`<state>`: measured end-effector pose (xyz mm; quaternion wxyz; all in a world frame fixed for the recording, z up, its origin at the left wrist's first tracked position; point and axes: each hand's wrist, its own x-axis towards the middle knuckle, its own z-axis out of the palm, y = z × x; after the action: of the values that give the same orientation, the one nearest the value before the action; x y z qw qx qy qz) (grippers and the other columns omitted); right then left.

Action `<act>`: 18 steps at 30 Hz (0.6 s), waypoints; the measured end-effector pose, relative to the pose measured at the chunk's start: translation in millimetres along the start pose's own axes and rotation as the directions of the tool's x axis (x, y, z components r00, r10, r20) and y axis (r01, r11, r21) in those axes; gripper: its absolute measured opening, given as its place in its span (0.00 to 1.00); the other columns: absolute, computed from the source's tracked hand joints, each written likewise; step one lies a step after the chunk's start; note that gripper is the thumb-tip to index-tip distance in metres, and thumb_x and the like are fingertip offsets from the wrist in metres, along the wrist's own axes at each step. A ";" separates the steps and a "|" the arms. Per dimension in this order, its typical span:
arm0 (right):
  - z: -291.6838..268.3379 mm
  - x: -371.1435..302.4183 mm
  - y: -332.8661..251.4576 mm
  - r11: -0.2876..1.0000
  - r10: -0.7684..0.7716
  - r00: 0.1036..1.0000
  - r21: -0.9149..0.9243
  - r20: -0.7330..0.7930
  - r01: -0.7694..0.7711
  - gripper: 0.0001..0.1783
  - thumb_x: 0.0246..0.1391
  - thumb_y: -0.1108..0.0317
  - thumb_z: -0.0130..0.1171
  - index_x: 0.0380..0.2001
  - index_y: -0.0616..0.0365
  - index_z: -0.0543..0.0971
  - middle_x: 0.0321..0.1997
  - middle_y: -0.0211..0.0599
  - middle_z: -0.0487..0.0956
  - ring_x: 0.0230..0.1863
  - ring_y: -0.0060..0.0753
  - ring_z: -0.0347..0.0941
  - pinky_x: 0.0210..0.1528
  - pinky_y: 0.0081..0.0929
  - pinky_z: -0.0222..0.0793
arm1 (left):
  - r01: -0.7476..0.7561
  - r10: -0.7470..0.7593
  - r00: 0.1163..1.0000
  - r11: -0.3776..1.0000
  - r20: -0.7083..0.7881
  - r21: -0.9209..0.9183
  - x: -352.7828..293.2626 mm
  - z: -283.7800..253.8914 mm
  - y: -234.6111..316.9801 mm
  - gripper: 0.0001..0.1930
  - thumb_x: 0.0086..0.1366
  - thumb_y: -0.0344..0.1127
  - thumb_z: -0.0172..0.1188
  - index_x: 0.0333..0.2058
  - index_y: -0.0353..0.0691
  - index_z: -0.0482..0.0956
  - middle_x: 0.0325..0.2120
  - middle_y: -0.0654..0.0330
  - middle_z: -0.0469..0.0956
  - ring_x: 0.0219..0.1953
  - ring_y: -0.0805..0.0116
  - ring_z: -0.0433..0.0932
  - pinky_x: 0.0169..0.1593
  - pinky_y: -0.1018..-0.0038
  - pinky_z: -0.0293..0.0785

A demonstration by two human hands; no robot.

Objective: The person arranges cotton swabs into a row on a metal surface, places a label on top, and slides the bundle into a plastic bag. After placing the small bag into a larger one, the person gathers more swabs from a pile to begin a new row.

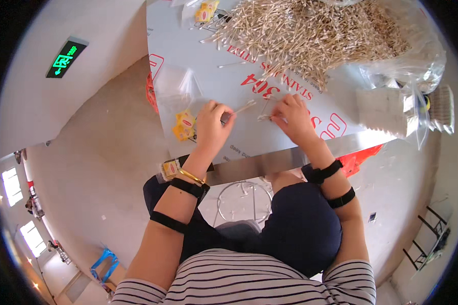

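Note:
My left hand (213, 127) is closed in a pinch on a few cotton swabs (246, 106), whose white tips point toward the right. Across from it, above the steel-look table (249, 140), my right hand (293, 121) also has its fingers pinched together. White swab tips (263, 118) stick out beside its thumb. A large loose heap of cotton swabs (310, 38) covers the far part of the table. Left of my left hand lie small yellow cards (184, 125), with clear plastic bags (178, 90) just beyond them.
A filled swab packet (169, 170) is by my left wrist at the table's near edge. White ribbed packs (387, 112) stand on the right beside a big clear bag (427, 66). Another bag with a yellow card (206, 11) lies at the far left. A round-framed stool (244, 201) shows below.

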<state>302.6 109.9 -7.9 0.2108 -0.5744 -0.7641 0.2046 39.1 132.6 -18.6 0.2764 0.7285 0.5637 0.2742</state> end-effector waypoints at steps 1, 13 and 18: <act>5.1 1.3 -6.6 1.000 -0.019 1.000 0.002 0.015 0.019 0.09 0.48 0.68 0.70 0.33 0.50 0.80 0.43 0.35 0.73 0.50 0.46 0.68 0.54 0.44 0.66 | -0.017 0.017 1.000 1.000 -0.009 -0.004 2.6 -0.8 -1.4 0.06 0.56 0.30 0.70 0.30 0.43 0.80 0.30 0.60 0.76 0.37 0.57 0.77 0.45 0.61 0.70; -1.1 20.3 -13.7 0.992 -0.020 0.994 0.123 -0.106 0.034 0.15 0.44 0.69 0.73 0.38 0.49 0.82 0.44 0.34 0.74 0.50 0.45 0.69 0.54 0.43 0.65 | -0.100 0.117 0.992 0.954 -0.043 0.283 18.3 -7.4 2.4 0.20 0.54 0.38 0.73 0.44 0.43 0.77 0.44 0.57 0.75 0.48 0.52 0.74 0.52 0.55 0.67; -10.5 34.4 3.9 0.997 -0.025 0.984 0.065 -0.176 0.037 0.15 0.46 0.72 0.70 0.40 0.51 0.83 0.43 0.35 0.76 0.49 0.44 0.70 0.53 0.42 0.66 | -0.199 0.206 0.979 0.949 -0.003 0.246 8.5 8.7 33.5 0.33 0.52 0.41 0.75 0.55 0.40 0.71 0.53 0.53 0.72 0.56 0.48 0.71 0.59 0.53 0.64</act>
<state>302.9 144.9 1.6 0.2997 -0.5707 -0.7440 0.1759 69.5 133.0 -0.1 0.1469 0.8068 0.5195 0.2399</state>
